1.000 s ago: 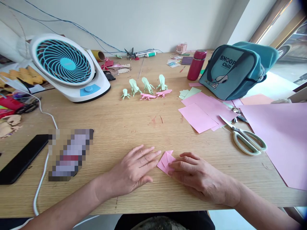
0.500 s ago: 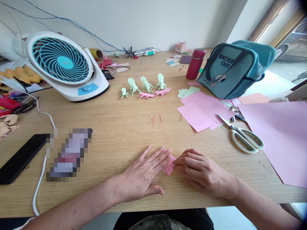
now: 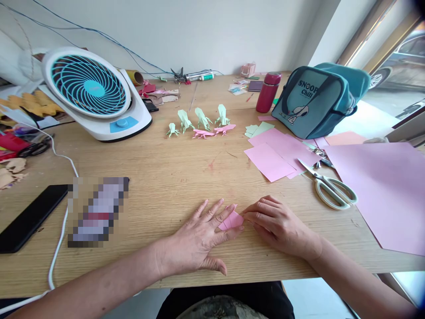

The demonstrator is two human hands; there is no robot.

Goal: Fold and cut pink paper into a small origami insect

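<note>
A pale wall (image 3: 199, 35) backs the room, with a car (image 3: 395, 66) outside at right. Against the wall runs the wood-grained bench (image 3: 149, 177), its surface flat and smooth-looking, with small reddish marks near the middle. A white fan (image 3: 94, 88) stands toward its far left corner; a large pink sheet (image 3: 381, 190) lies along the right side, a teal bag (image 3: 303, 102) beyond it.

Near the front edge, about midway across, the left hand (image 3: 195, 239) lies palm down, fingers spread over the work. The right hand (image 3: 282, 226) has its fingers bunched together at the work's right corner; whether they pinch it cannot be told. Scissors (image 3: 318, 176) lie right of the hands, and green paper figures (image 3: 184, 120) stand farther back.

The folded pink paper (image 3: 234, 219) is partly under the left fingers. It looks very light, crisp at the creases and easily bent or torn, best steadied flat and held by a layered corner.
</note>
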